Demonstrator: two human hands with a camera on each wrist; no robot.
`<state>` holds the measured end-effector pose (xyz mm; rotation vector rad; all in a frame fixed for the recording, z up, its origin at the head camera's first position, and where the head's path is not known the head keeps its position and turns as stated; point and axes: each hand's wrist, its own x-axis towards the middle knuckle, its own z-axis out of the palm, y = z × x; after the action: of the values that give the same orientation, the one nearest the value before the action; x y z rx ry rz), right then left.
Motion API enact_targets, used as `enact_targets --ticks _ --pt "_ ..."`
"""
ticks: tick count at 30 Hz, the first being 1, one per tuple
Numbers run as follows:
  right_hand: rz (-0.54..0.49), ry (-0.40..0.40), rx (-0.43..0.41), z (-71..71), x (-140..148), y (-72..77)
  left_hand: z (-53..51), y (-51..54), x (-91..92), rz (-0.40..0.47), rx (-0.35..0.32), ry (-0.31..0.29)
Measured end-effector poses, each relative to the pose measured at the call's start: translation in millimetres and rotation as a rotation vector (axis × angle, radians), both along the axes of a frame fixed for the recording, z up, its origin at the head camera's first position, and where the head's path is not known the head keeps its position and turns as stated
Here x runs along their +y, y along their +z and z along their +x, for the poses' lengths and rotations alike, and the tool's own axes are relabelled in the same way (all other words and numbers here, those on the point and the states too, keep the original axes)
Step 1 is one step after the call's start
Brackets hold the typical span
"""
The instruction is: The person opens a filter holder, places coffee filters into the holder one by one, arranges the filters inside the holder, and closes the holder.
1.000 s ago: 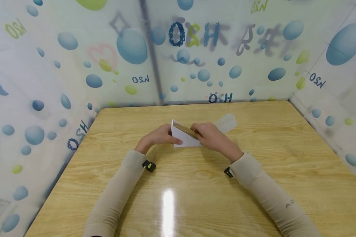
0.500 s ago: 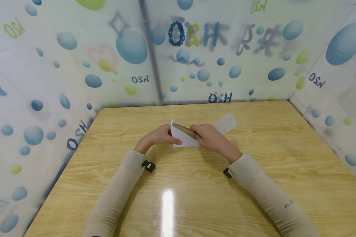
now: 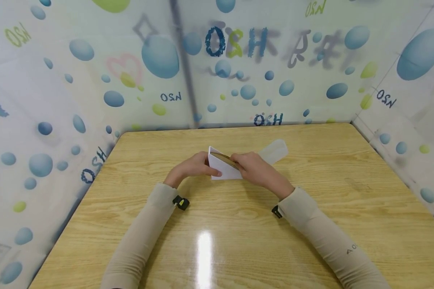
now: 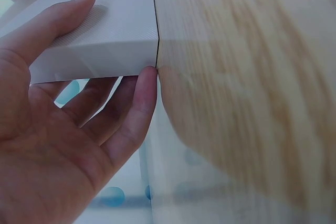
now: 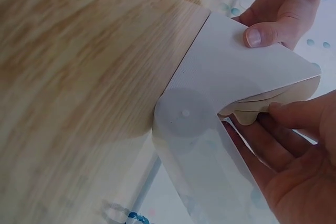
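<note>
A flat white case [image 3: 224, 167] stands on edge on the table, with brown, cardboard-like sheets [image 3: 225, 157] showing in its open upper side. At its left end my left hand [image 3: 195, 164] grips it, thumb on the near face and fingers behind, as the left wrist view shows. My right hand [image 3: 258, 168] is at the sloping opening. In the right wrist view its thumb and fingers pinch the tan edge of the sheets [image 5: 252, 113]. A translucent cover [image 3: 275, 151] sticks out to the right from a round pivot [image 5: 185, 113] on the case.
The wooden table [image 3: 238, 241] reaches back to a wall [image 3: 217, 88] printed with blue and green drops. Side walls stand close at left and right. Small black devices [image 3: 181, 202] are strapped at both wrists.
My right hand has shifted slightly left along the opening. Less of the brown sheets shows above the case's edge. The left hand and the case have stayed put.
</note>
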<state>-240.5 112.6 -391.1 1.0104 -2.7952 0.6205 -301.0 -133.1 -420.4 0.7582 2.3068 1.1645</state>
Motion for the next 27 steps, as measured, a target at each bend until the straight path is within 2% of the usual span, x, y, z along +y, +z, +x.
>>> enact_targets --ticks 17,27 --pt "0.003 0.0 0.02 1.2 -1.8 -2.2 0.8 0.3 -0.7 0.004 -0.005 -0.004" --pt "-0.017 -0.019 0.061 1.6 -2.6 -3.2 -0.4 -0.4 0.1 0.009 0.001 -0.008"
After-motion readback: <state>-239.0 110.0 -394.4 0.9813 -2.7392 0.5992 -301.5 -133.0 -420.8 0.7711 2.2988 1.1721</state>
